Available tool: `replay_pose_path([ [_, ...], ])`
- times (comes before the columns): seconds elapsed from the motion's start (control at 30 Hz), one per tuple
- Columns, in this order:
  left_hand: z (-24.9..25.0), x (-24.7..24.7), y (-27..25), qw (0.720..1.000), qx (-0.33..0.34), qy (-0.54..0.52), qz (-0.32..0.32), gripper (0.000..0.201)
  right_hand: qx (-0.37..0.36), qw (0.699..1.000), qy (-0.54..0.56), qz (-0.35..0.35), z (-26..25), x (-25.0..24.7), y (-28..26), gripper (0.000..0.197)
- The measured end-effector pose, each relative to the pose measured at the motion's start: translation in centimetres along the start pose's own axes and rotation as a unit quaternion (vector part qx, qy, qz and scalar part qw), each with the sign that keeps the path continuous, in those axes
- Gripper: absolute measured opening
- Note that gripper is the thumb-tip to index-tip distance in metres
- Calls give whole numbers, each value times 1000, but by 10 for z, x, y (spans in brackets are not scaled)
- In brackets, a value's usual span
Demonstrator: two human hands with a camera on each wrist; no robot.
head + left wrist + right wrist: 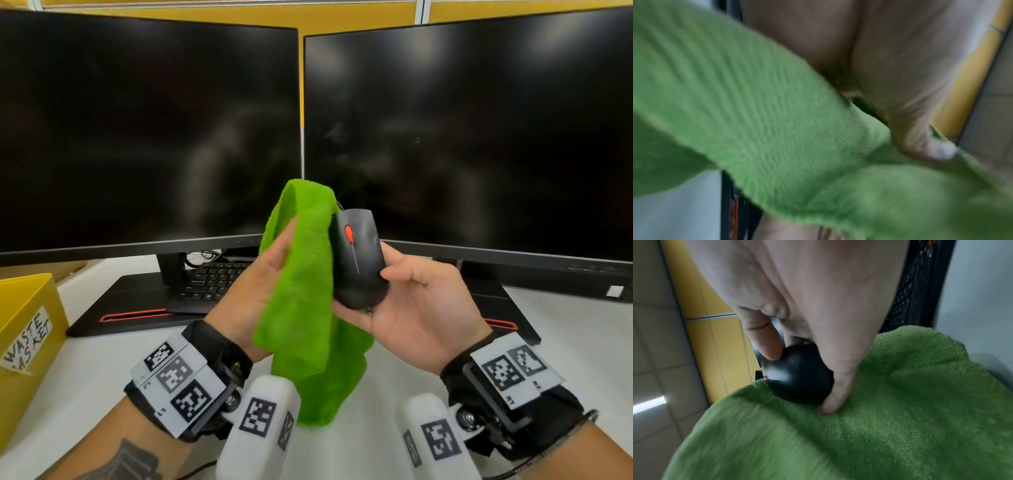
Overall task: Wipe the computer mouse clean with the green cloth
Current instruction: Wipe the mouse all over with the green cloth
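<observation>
Head view: above the near middle of the white bench point(565, 329), the right hand point(416, 310) grips the black computer mouse point(359, 260), thumb on its right side and fingers under it, while the left hand point(255, 287) holds the green cloth point(305, 298) draped over its fingers against the mouse's left side. Left wrist view, blurred: the thumb pinches the cloth point(777, 129) in a fold. Right wrist view: the thumb and fingers point(838, 392) clasp the mouse point(799, 379), whose underside lies against the cloth point(890, 418).
</observation>
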State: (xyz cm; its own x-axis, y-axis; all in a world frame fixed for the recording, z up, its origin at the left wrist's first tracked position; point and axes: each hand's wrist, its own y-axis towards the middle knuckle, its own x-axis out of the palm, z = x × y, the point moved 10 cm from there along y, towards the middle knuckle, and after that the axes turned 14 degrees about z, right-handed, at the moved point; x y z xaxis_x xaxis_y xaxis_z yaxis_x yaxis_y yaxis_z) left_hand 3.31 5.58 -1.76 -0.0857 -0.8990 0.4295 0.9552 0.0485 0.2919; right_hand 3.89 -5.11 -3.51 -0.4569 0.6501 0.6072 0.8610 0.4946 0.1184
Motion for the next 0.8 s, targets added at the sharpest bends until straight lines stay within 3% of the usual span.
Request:
replay_pose_path([
  [0.03, -2, 8, 2, 999, 12, 9, -31, 66, -5, 1000, -10, 2, 0, 1, 0, 64],
  [0.13, -7, 11, 0, 994, 51, 71, -58, 83, -21, 998, -51, 6, 3, 3, 0, 58],
  [0.23, 1, 5, 4, 988, 110, 104, -31, 85, -35, 996, -83, 0, 4, 7, -1, 53],
  [0.37, 5, -1, 4, 983, 142, 120, 1, 67, -34, 995, -99, 4, 2, 10, -6, 51],
  [0.5, 11, -10, 8, 982, 143, 86, 83, 24, -12, 995, -97, -17, 5, 16, -8, 52],
  [0.63, 15, -20, 10, 973, 152, 97, 146, 17, -5, 992, -126, -15, 16, 19, -6, 50],
  [0.73, 17, -33, 11, 962, 148, 95, 210, 25, 0, 988, -157, -6, 24, 19, -5, 44],
  [0.8, 15, -34, 12, 962, 143, 107, 207, 21, -8, 983, -186, 1, 25, 20, -5, 40],
])
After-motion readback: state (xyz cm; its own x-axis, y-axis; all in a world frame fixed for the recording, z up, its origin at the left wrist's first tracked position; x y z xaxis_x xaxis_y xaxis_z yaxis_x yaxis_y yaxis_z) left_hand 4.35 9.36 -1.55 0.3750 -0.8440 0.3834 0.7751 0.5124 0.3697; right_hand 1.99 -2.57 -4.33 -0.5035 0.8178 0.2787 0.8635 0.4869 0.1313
